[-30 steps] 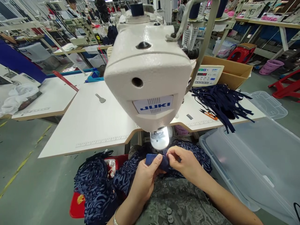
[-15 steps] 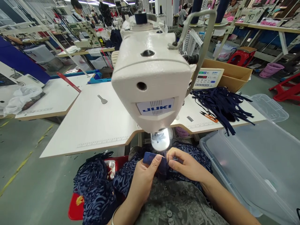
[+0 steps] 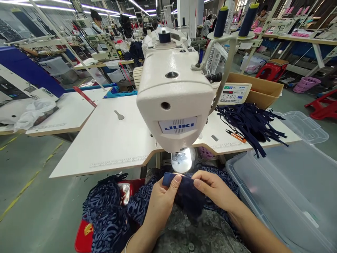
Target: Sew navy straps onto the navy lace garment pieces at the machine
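A dark navy piece of fabric [image 3: 191, 198] is stretched between my two hands, just in front of the sewing machine [image 3: 171, 91]. My left hand [image 3: 163, 200] pinches its folded, band-like end with the thumb on top. At the other side my right hand [image 3: 212, 186] grips the upper edge between thumb and fingers. The loose part of the cloth hangs down over my lap. Behind the hands, the machine's lit sewing area [image 3: 181, 161] shows under its head. Patterned navy fabric [image 3: 107, 211] lies to the left over a red stool and runs behind my hands.
The white tabletop [image 3: 105, 140] holds a flat grey metal piece [image 3: 119, 115]. On the right are navy strips [image 3: 250, 121], orange thread snips [image 3: 237, 136], a control panel [image 3: 235, 93] and a cardboard box [image 3: 260, 88]. A clear plastic bin [image 3: 284, 186] stands at my right.
My right hand has moved slightly right, away from the left. More of the navy fabric is now spread and hangs between the hands. The view has tilted up slightly.
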Tool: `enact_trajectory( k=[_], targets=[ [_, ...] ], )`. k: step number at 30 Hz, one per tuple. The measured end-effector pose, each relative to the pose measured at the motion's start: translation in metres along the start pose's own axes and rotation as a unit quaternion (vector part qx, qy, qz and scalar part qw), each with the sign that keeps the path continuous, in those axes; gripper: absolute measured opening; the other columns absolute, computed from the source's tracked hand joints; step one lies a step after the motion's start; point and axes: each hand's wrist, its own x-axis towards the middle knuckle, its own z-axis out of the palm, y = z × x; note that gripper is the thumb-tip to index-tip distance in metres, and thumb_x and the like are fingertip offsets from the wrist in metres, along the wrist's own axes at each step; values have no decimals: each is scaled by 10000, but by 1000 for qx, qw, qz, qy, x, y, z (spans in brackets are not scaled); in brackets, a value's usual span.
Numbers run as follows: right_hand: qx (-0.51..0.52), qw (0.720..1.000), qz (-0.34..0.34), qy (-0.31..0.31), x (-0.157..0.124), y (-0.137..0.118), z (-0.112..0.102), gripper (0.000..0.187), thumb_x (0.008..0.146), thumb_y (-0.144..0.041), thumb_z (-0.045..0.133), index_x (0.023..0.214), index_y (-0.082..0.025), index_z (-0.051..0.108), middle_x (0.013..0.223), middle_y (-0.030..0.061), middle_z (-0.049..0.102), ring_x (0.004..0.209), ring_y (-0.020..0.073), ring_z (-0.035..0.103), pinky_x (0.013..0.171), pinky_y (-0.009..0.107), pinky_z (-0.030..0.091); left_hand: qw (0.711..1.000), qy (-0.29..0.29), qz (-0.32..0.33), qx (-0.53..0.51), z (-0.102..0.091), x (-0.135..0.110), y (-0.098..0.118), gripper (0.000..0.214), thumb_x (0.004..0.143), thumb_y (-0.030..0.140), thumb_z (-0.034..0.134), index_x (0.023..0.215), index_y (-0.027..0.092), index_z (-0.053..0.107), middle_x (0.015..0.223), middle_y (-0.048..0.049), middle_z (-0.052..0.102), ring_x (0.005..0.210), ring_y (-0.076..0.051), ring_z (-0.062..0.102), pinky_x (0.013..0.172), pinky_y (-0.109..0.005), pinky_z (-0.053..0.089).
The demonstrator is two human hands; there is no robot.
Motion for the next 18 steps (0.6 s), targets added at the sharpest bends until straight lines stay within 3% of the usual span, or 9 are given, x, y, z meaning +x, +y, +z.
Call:
enact_trajectory(
  k=[3,7,10,15,18],
  targets=[
    [18,1000,17,17,0,-6,1,279,909,-436,536,811,-181,592,666,-50,475,581,88,410,538,193,340,999,-35,-11,-3,-2,2,-5,360,805,474,645,864,128,723,710,-57,692,703,-179,607,699,-258,496],
    [27,999,14,13,2,-12,5,260,916,-405,530,795,-182,588,649,-48,481,586,92,435,556,192,364,994,-87,-23,-62,-1,3,-7,287,769,413,708,808,128,708,733,-57,688,685,-161,585,672,-247,486],
    [39,999,24,8,2,-13,7,267,922,-403,519,783,-182,576,618,-54,468,557,88,436,529,187,362,992,-94,-24,-77,0,3,-6,239,755,365,732,789,131,700,711,-32,663,638,-128,547,617,-218,463],
    [46,998,34,18,2,-13,9,284,922,-406,519,762,-174,553,628,-51,483,549,79,421,512,181,349,993,-98,-21,-68,-1,4,-6,292,778,356,712,986,152,691,764,-14,645,632,-110,534,603,-218,456],
    [32,999,23,18,3,-14,9,274,927,-402,508,777,-178,556,641,-47,491,560,82,422,518,185,344,993,-99,-22,-60,-2,5,-7,282,786,359,703,962,139,691,759,-18,637,623,-106,527,603,-221,450]
  ],
)
